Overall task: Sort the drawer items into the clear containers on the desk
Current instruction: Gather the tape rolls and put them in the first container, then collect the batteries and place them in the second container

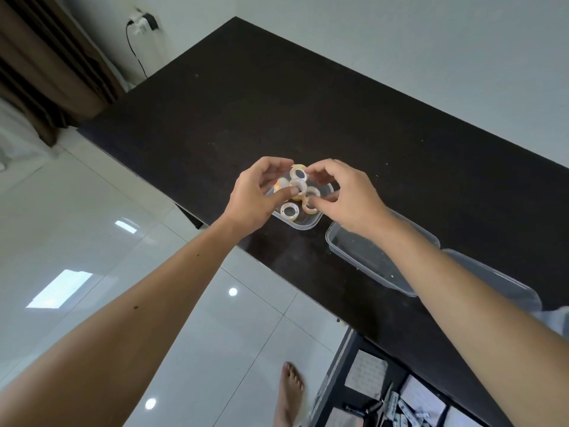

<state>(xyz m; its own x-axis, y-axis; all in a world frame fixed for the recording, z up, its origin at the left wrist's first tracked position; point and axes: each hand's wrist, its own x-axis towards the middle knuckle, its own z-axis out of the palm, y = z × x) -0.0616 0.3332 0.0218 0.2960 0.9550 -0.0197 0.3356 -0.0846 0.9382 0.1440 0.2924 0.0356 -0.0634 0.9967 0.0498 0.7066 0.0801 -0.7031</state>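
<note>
Fingers of both hands are curled around small rolls of clear tape, held just above the nearest clear container [303,224] on the dark desk [277,97]. The left hand [255,200] pinches one tape roll [298,188] between thumb and fingertips, and the right hand [348,195] grips another roll [310,204] low by its thumb while its fingertips touch a top roll [298,173]. One loose roll [289,210] already lies flat on the container's floor.

From where I stand, this looks like the dropping-in step: the tape is being gathered into the first tub. Whether the held rolls are resting on each other or hanging free I cannot tell.

Just to the right sits a second container [369,260], with nothing in it but specks, and a third container [508,288] shows past the right forearm. Down at the lower right the open drawer [400,402] still holds small dark and white items.

Next, I would guess, the fingers need only loosen so the rolls settle inside the walls, then a reach back down to the drawer.
</note>
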